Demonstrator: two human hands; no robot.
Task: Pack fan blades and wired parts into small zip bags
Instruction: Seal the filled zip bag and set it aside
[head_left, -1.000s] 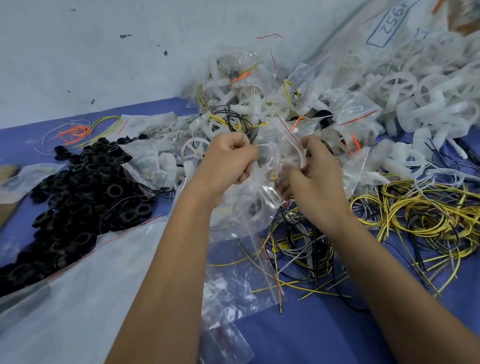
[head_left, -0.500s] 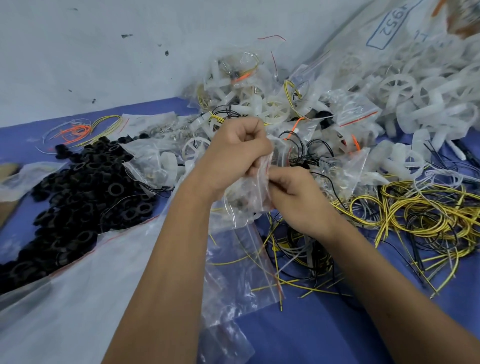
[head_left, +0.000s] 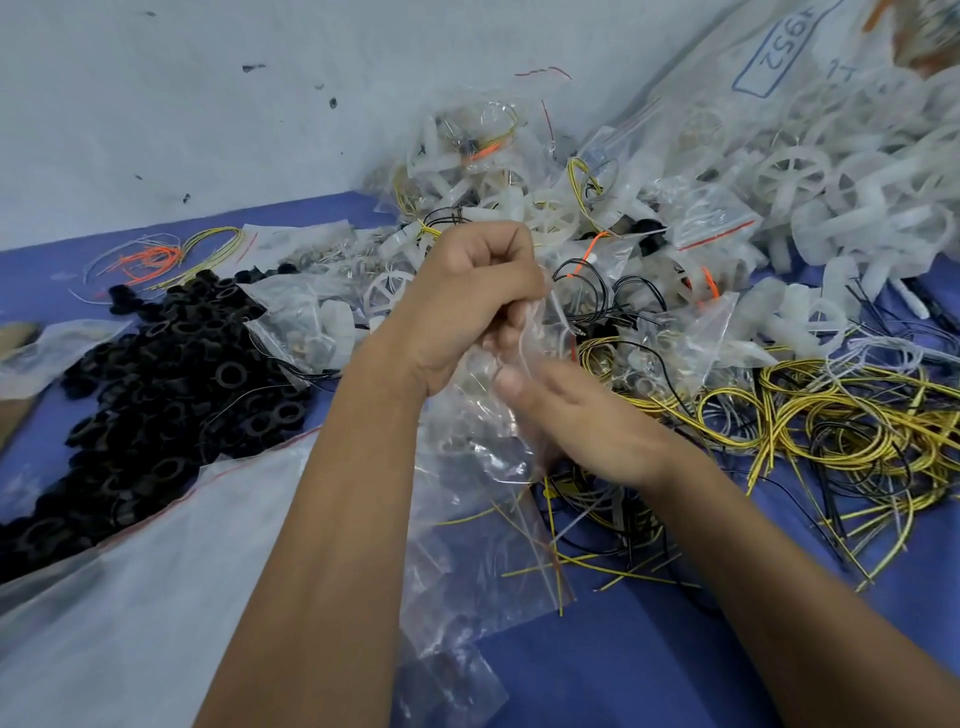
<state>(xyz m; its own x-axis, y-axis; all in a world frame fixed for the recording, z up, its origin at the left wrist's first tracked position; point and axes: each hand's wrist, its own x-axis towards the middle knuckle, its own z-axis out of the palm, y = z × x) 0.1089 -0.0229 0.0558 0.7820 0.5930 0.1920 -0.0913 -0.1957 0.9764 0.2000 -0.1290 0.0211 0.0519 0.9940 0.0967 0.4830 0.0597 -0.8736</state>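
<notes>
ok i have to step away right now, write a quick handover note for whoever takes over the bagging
Left hand: fingers curled round the top of a small zip bag, held above the table.
Right hand: at the bag's right side, thumb on the plastic; grip blurred.
Supplies: loose white fan blades far right, yellow and black wires right, black rings left.
Done: filled bags piled at the back.
Left: finish this bag, then keep packing.

At far right we read "4952", inverted, inside a blue hand-drawn box on a large clear plastic bag (head_left: 727, 67) of white fan blades; faint marks beside it stay illegible.
</notes>
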